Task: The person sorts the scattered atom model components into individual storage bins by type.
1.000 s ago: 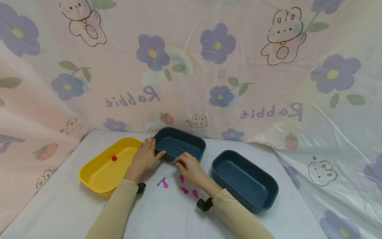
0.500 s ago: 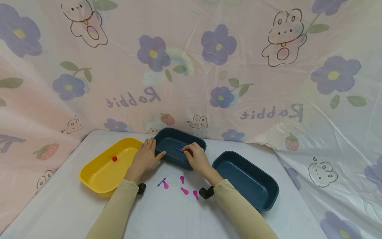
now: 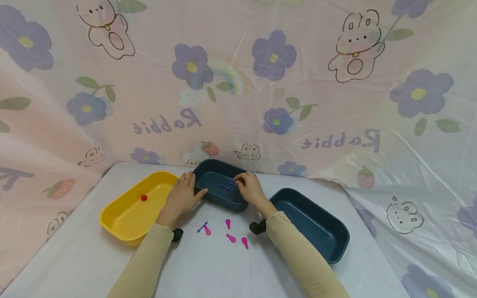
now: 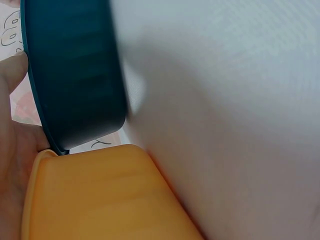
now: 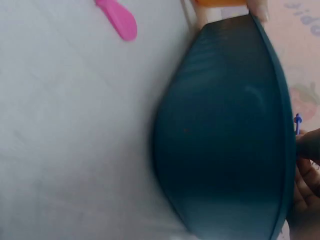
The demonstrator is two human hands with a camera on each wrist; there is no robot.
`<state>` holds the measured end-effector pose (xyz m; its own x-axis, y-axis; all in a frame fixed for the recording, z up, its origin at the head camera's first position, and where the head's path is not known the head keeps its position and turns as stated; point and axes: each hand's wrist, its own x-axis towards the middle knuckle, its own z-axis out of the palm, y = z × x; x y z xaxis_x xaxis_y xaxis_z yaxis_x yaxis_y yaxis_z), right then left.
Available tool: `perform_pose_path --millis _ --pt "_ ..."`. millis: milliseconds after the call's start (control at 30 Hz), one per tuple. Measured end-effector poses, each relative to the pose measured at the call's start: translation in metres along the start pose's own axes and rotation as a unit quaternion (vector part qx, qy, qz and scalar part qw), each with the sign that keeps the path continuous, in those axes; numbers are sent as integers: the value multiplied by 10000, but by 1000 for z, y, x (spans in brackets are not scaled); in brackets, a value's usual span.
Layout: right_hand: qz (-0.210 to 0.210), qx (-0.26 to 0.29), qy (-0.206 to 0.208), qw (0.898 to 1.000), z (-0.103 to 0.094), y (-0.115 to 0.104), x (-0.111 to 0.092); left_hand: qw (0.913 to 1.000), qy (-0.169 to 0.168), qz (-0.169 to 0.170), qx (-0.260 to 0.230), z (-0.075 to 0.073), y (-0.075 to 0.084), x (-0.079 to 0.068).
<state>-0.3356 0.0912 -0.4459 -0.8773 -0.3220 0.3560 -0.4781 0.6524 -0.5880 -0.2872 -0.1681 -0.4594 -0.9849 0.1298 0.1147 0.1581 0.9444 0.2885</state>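
Note:
My right hand (image 3: 251, 191) is over the right end of the far dark teal basin (image 3: 223, 201), pinching a small purple stick (image 5: 298, 122). Its knobbed tip pokes out past the fingers in the right wrist view. Two similar sticks (image 3: 224, 187) lie on the basin floor, one partly beside the fingertips. On the left, my left hand (image 3: 180, 200) lies with extended fingers across the adjoining rims of that basin and the yellow basin (image 3: 123, 234). In the left wrist view, its thumb (image 4: 15, 70) touches the teal rim.
Several pink bulb-shaped pieces (image 3: 231, 238) are scattered on the white table, one beside a purple stick (image 3: 202, 227). A red ball (image 3: 143, 198) sits in the yellow basin. A second dark teal basin (image 3: 309, 223) stands at the right. A patterned curtain (image 3: 231, 95) hangs behind.
My right hand has carried the purple stick from in front of the far basin up over its inside, then further right. My left hand has stayed in place.

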Motion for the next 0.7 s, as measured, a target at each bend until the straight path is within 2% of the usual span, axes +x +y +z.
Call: perform_pose_path --millis 267,700 --pt "211 -37 -86 9997 4 10 11 10000 35 -7 24 0 1 0" --pt "357 -79 20 9993 10 15 19 10000 7 -13 46 0 0 -1"
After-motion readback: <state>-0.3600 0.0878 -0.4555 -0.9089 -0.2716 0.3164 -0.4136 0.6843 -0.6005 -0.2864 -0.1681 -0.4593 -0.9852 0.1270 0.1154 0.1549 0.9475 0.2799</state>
